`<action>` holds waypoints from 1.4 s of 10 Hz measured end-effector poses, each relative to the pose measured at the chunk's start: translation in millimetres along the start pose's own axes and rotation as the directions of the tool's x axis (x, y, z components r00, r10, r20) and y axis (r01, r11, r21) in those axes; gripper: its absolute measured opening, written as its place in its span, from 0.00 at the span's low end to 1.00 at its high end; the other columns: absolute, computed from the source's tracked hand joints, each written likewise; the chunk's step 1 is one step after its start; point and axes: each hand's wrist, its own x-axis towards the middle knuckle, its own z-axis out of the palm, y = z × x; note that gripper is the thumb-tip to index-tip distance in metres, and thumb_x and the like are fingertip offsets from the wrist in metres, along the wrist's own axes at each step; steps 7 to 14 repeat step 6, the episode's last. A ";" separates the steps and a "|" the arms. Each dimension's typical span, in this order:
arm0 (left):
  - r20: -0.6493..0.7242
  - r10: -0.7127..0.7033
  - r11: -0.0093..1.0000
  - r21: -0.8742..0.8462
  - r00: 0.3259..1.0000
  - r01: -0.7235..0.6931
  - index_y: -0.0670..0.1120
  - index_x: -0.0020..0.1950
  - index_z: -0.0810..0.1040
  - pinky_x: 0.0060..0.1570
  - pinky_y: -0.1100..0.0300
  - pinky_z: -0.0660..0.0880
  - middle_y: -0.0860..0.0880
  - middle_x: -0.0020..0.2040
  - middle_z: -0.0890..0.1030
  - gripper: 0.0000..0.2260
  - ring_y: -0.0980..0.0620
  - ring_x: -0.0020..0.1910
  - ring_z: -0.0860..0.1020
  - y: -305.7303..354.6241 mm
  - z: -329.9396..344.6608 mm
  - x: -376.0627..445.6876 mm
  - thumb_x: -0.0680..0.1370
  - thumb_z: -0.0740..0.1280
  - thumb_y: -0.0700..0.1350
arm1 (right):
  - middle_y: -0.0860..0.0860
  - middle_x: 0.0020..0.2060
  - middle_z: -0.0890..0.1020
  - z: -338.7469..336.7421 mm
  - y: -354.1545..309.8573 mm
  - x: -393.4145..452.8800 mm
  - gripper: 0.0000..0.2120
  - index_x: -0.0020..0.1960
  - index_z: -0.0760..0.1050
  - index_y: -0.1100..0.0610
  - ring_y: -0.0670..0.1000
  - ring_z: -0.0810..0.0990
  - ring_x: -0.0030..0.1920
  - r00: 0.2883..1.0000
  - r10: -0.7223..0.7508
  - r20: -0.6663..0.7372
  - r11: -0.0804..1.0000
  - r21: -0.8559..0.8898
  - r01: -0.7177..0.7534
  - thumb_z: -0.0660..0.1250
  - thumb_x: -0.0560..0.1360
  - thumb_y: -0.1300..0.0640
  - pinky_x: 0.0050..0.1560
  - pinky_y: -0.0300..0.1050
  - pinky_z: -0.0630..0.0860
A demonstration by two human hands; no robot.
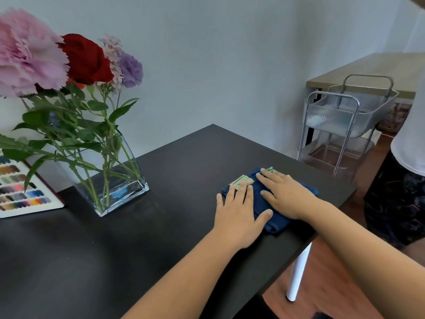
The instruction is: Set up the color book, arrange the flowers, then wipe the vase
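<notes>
Both hands were laid flat, fingers straight, on the folded blue cloth (266,203) near the table's (115,261) right edge: the left hand (239,217) on its near-left part, the right hand (285,196) across its far side. A pale label (241,181) on the cloth was seen, its writing illegible. The glass vase (108,178) holding the flowers (85,58) stood well apart to the left and farther back, nearer the left hand, with the color book (20,192) open just beside it.

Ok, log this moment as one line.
both hands flat on blue cloth | left hand | right hand | flowers in vase | color book open
</notes>
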 end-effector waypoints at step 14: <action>-0.142 -0.057 0.992 -0.120 0.988 0.040 0.54 0.79 0.44 0.70 0.43 0.32 0.61 0.78 0.41 0.34 0.55 0.76 0.35 -66.0 -33.3 -35.6 0.78 0.43 0.69 | 0.46 0.71 0.69 -23.7 -32.8 0.6 0.18 0.70 0.69 0.48 0.48 0.58 0.74 0.952 -0.049 -0.302 0.923 0.350 0.159 0.57 0.81 0.57 0.70 0.41 0.53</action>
